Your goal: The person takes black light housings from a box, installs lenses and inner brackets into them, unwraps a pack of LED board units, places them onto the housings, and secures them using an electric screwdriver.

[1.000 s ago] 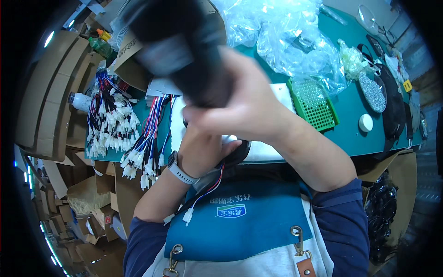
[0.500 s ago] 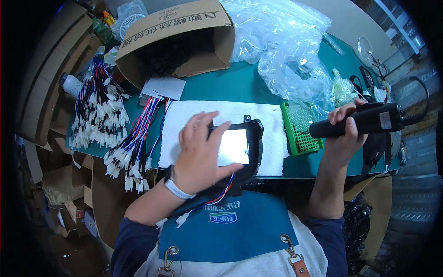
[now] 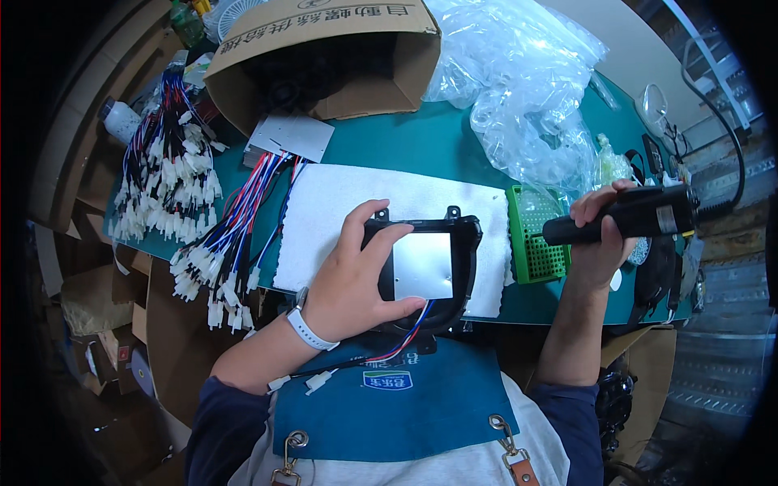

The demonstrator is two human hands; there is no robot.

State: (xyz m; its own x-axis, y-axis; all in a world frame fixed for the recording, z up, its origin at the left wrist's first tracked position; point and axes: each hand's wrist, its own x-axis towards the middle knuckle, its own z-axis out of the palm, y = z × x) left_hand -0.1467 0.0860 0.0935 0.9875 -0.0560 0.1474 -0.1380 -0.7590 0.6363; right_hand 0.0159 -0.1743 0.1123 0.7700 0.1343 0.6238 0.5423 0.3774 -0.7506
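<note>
A black plastic frame (image 3: pixel 468 275) with a flat silver plate (image 3: pixel 427 267) in it lies on a white foam sheet, overhanging its near edge. My left hand (image 3: pixel 344 279) grips it from the left: thumb at the plate's lower edge, fingers at the frame's top edge. Red, blue and black wires (image 3: pixel 409 340) with white connectors run from the plate's lower edge over my apron. Shut around a black electric screwdriver (image 3: pixel 648 215), my right hand (image 3: pixel 604 235) holds it nearly level. Its tip points left, over the green perforated screw tray (image 3: pixel 519 263).
The white foam sheet (image 3: pixel 324 194) rests on a green table. To the left are wire bundles with white connectors (image 3: pixel 215 259) and stacked silver plates (image 3: pixel 304 138). Behind stand an open cardboard box (image 3: pixel 381 101) and clear plastic bags (image 3: pixel 527 105). The screwdriver's cable (image 3: pixel 739 162) curves up at right.
My left fingers have come down onto the frame and plate. The plate's bright glare has dimmed. My right hand still holds the screwdriver by the tray; the whole view has shifted slightly.
</note>
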